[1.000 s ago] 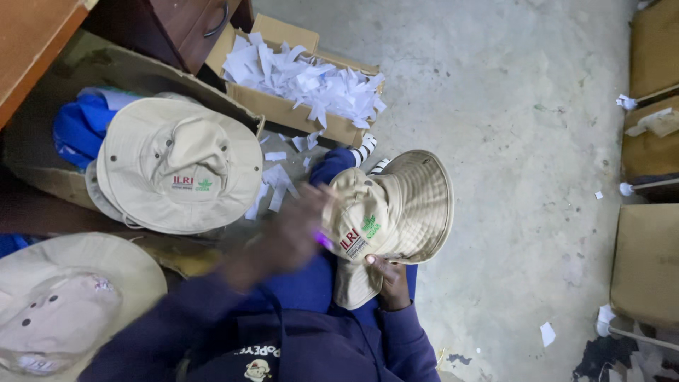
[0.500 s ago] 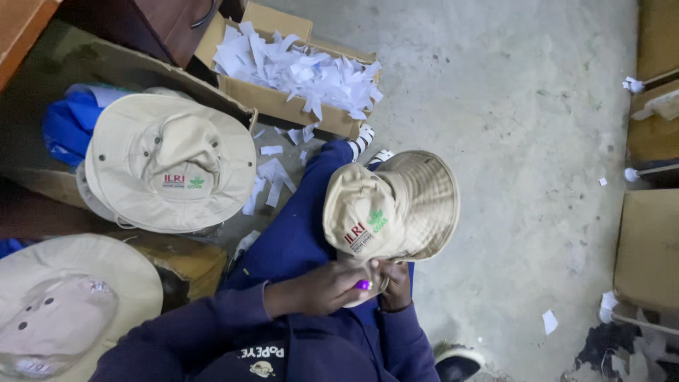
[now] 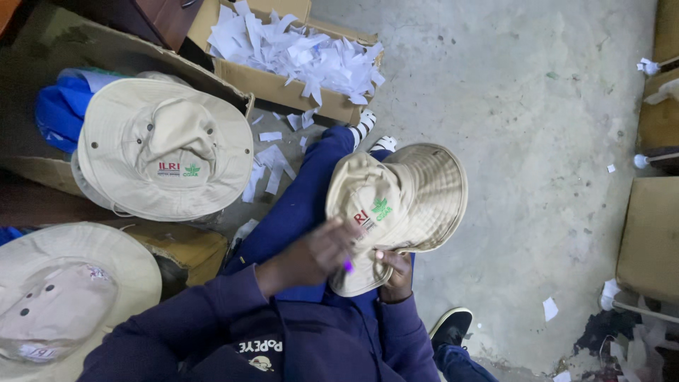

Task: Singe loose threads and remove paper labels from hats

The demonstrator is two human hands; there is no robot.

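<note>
**Beige hat being held over the lap**

The person is sitting on the concrete floor [image 3: 523, 141], looking down at a beige bucket hat [image 3: 396, 212] that is resting over the lap, above a leg in blue trousers. The right hand [image 3: 396, 272] is gripping the hat at the lower edge of its brim, thumb on top and fingers curled underneath, so it is closed on the brim. The left hand [image 3: 315, 255] is lying against the crown side of the same hat, blurred, with its fingers loosely spread and touching the fabric; whether it is actually pinching the cloth cannot be told. A small purple spot is showing between the two hands, too small to identify.

To the left, a second beige hat [image 3: 166, 148] is lying crown up on a flattened cardboard box [image 3: 64, 42], with blue cloth [image 3: 60, 110] poking out beneath it. A third hat [image 3: 67, 297] is sitting at the lower left, upside down. Beyond the knees, an open carton [image 3: 283, 81] is holding a heap of white paper scraps [image 3: 297, 53], and more scraps are lying scattered on the floor beside it. A black shoe [image 3: 451, 327] is showing near the bottom edge
</note>
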